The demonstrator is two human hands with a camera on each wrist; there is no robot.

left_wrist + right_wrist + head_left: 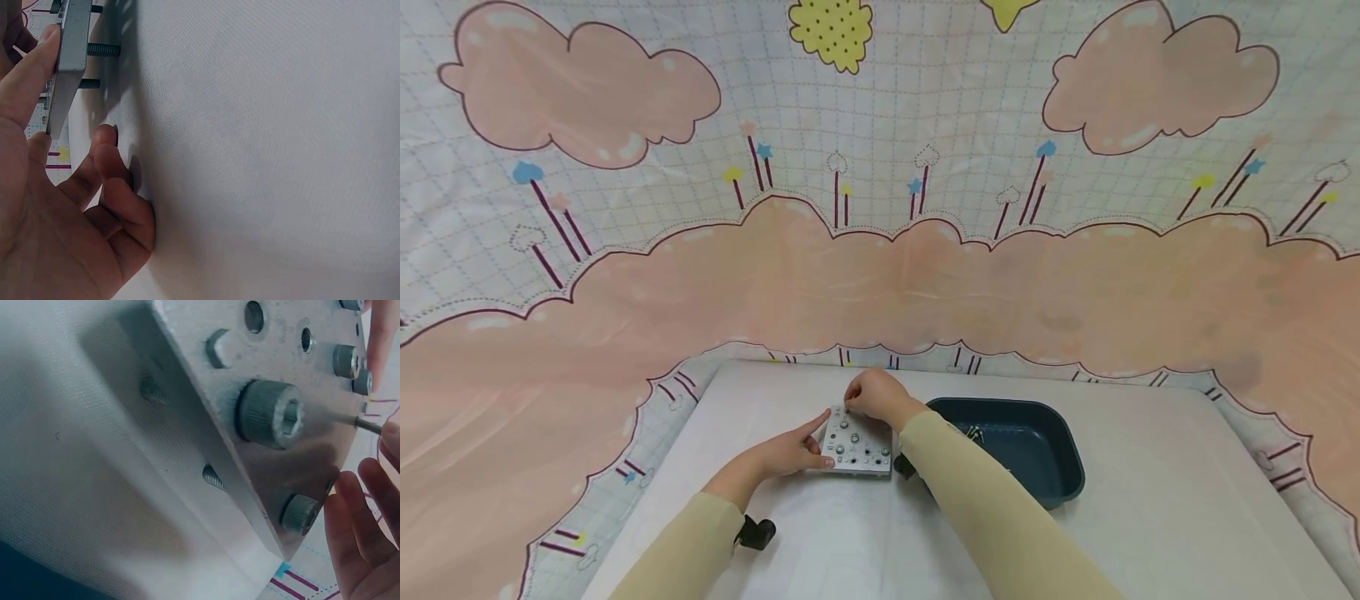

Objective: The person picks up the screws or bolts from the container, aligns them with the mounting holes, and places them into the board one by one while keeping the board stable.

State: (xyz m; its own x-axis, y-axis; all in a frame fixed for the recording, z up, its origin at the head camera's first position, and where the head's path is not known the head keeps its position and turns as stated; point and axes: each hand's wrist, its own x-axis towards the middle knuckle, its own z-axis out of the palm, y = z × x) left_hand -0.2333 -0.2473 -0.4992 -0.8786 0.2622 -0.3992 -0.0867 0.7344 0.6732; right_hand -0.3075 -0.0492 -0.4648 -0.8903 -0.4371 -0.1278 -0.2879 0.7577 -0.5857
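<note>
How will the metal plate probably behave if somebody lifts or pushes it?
The plate is probably stiff, since it looks like thick metal, and perhaps heavy for its size. Pushed, it may drag or rock rather than glide, as bolts stick out underneath.

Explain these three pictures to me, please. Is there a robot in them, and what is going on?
No robot shows here, only a person's two bare hands. The wide picture comes from a camera worn on the head, looking forward and down; the close ones come from cameras on the wrists.

A dark blue tray with small pieces inside stands on the white table. Beside it is a metal plate fitted with bolts; the left-wrist view shows threaded ends poking out underneath.

The left hand holds the plate by its edge. The right hand pinches a thin metal piece at the plate; I can't tell exactly what it is.
</note>
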